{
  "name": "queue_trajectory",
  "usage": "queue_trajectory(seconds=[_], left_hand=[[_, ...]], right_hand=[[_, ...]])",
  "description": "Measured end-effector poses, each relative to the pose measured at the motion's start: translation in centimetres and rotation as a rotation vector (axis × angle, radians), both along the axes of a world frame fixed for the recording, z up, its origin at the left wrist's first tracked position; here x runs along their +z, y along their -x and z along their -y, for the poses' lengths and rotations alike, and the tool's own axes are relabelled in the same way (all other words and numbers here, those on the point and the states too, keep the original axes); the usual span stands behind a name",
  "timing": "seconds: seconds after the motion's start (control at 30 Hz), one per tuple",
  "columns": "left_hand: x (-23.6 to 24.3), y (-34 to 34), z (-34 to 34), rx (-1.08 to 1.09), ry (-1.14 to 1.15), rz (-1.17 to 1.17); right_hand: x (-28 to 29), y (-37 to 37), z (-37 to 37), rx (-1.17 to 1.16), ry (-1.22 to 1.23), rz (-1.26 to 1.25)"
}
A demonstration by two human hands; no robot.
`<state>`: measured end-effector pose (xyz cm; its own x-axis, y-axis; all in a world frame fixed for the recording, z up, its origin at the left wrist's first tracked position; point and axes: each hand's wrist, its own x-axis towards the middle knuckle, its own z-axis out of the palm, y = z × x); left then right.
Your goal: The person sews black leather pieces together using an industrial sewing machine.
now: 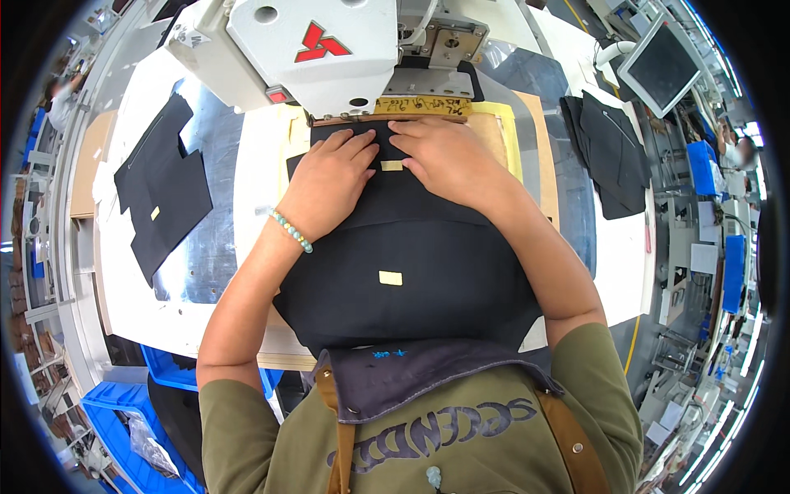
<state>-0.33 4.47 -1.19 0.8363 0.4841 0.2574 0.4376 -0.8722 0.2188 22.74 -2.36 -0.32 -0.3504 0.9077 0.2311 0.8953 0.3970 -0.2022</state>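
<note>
A piece of black fabric [411,255] stretches from the front of my body to the sewing machine [329,74]. Two small pale yellow stickers lie on it, one near me [390,278] and one between my hands [392,165]. My left hand [329,177] rests flat on the fabric's far part, fingers extended toward the machine. Beside it, my right hand [451,160] also presses down with its fingers stretched out, their tips at the edge of a long brown strip [329,120]. The fabric's far edge is hidden at that strip.
More black fabric pieces lie on the table at the left [169,185] and right [609,152]. A screen on an arm [662,66] stands at the far right. Blue crates [136,428] sit below the table's left front. Other people are at work in the background.
</note>
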Motion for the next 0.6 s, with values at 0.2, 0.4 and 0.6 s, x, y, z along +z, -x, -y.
queue_trajectory(seconds=[0.2, 0.4, 0.6], left_hand=[[-0.2, -0.3, 0.1, -0.02, 0.033, 0.036], [0.0, 0.3, -0.4, -0.038, 0.102, 0.084], [-0.7, 1.1, -0.8, -0.024, 0.118, 0.093]], right_hand=[[-0.2, 1.2, -0.7, 0.026, -0.026, -0.016], [-0.9, 2.2, -1.5, 0.03, -0.049, 0.016], [-1.2, 2.6, -1.7, 0.046, -0.042, -0.023]])
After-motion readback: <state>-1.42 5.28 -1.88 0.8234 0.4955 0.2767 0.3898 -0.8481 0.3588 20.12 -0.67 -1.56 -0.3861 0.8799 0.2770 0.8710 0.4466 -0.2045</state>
